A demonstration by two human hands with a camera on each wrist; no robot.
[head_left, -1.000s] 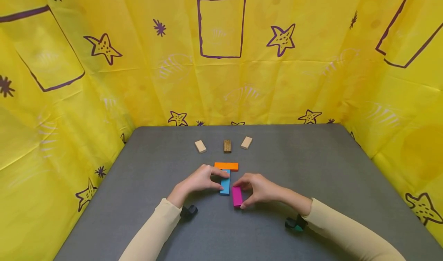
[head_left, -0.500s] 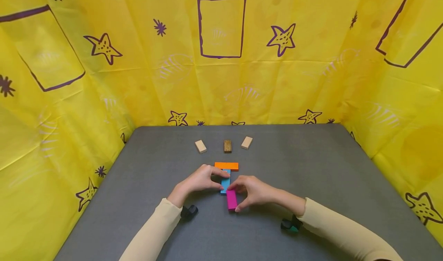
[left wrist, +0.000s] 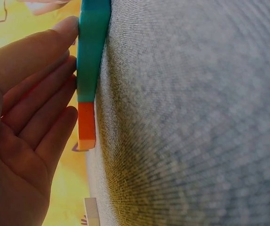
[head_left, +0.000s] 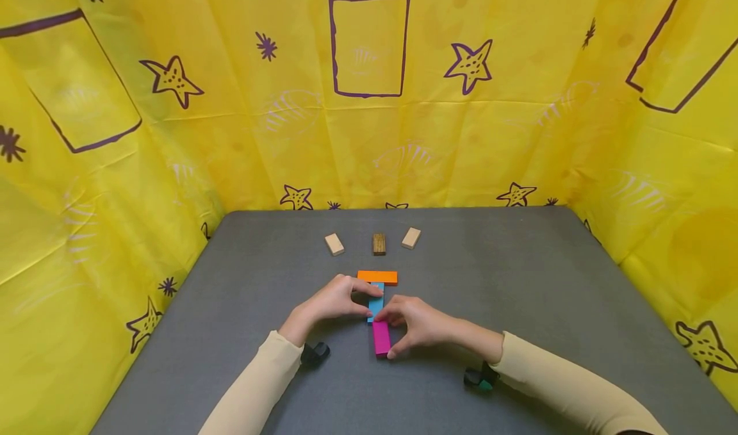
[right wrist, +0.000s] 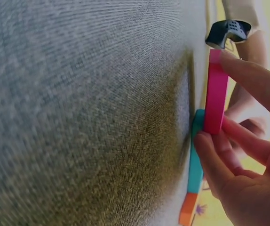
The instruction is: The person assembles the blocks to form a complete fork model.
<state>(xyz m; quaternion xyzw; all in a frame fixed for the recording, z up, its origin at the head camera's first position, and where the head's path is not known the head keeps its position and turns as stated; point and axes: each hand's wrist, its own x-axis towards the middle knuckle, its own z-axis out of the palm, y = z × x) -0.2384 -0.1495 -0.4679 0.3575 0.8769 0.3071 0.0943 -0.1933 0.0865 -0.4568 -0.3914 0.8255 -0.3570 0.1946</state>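
In the head view, an orange block (head_left: 377, 277) lies crosswise on the dark grey table. A blue block (head_left: 377, 303) runs from its middle toward me, and my left hand (head_left: 334, 299) holds this one between thumb and fingers. The left wrist view shows the blue block (left wrist: 90, 56) end to end with the orange one. Between thumb and fingertips, my right hand (head_left: 423, 323) pinches a magenta block (head_left: 382, 340) lengthwise at the blue block's near end. Seen from the right wrist, the magenta block (right wrist: 216, 96) hangs close over the table, overlapping the blue one.
Farther back stand two pale wooden blocks, one at left (head_left: 334, 244) and one at right (head_left: 411, 238), with a dark brown block (head_left: 378, 244) between them. Yellow patterned cloth (head_left: 369, 147) walls the table (head_left: 519, 281) at the back and sides.
My right hand has carried the magenta block left and slightly toward me, from beside the blue block to its near end. The left hand stays on the blue block.
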